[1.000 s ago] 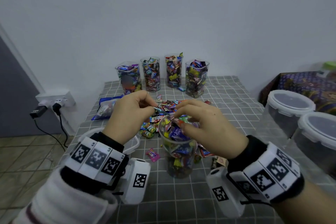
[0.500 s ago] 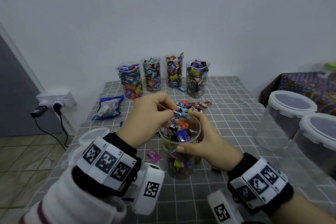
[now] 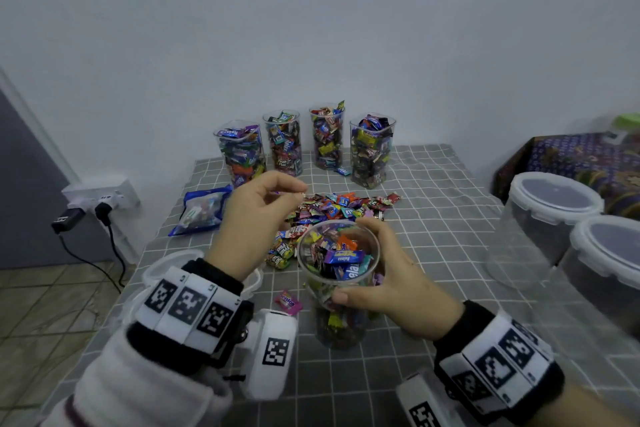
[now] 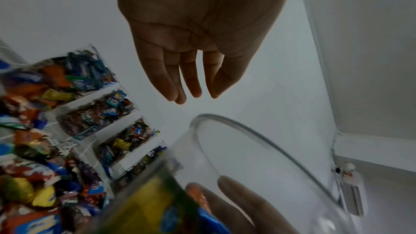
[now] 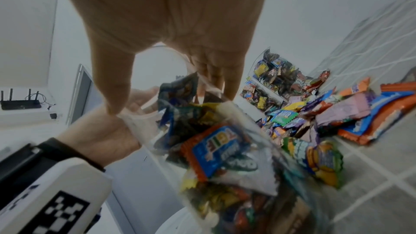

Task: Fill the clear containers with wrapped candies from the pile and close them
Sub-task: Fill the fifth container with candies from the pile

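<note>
The right hand (image 3: 391,282) wraps the clear cup (image 3: 337,282) from its right side, thumb across the near wall and fingers curled round the far rim, holding it upright on the grey checked cloth (image 3: 443,204). The cup has no lid and is filled with wrapped candies nearly to its rim. The left hand (image 3: 254,218) hangs in the air just left of the cup and a little above its rim, apart from it; in the left wrist view its fingers (image 4: 171,84) hang straight and close together with nothing in them, the cup's rim below. The loose candy pile (image 3: 337,210) lies on the cloth just behind the cup, between the two hands and four filled cups (image 3: 304,144) standing in a row at the wall, none with a lid on. A pink candy (image 3: 288,303) lies alone on the cloth to the near left of the cup. A blue bag (image 3: 201,213) lies left of the pile, and a white-rimmed lid (image 3: 156,270) shows under the left wrist. Two large lidded tubs (image 3: 554,215) stand well to the right.
</note>
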Motion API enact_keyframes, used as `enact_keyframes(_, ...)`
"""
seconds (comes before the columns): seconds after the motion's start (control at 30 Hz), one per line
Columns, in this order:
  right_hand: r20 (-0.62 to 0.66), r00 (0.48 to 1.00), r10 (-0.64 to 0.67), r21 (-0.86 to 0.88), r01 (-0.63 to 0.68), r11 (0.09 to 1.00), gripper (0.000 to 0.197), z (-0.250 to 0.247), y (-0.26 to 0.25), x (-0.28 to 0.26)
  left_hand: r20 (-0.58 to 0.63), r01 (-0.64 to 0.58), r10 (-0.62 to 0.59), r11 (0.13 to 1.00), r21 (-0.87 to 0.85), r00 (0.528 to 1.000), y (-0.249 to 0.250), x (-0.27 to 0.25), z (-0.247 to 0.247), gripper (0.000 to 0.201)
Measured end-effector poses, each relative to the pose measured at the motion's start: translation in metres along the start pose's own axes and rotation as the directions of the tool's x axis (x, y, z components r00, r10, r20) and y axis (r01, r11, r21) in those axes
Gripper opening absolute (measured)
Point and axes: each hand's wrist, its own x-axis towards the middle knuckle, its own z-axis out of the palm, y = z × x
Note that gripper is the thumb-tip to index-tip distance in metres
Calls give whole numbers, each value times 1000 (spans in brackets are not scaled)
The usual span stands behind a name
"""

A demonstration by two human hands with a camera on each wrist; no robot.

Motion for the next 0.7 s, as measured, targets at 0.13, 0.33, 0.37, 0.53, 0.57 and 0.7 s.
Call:
enact_keyframes(0.13,194,980,41,-82,-25,996,97,-15,7,2,-119,138,-139,990,-20,983,-25,17,-11,12)
enact_keyframes(0.33,239,946,218,-263,-153,953,72,-41,29,22,-71,393,-391,867,307,917,-82,58,-18,25)
enact_keyframes(0.37,172,954,245,-300,-186,936,64,-45,32,29,-90,425,-423,831,359,902,-91,63,-18,29)
enact_keyframes(0.53,-90,937,338,-437,-343,832,60,-63,41,67,-150,533,-541,673,513,828,-104,79,-15,46)
enact_keyframes(0.57,-130,929,347,-450,-367,814,60,-67,43,75,-148,541,-571,618,571,808,-103,79,-14,49)
enact_keyframes(0.7,-226,902,369,-549,-431,716,61,-77,55,107,-34,453,-652,487,747,757,-99,88,-4,39)
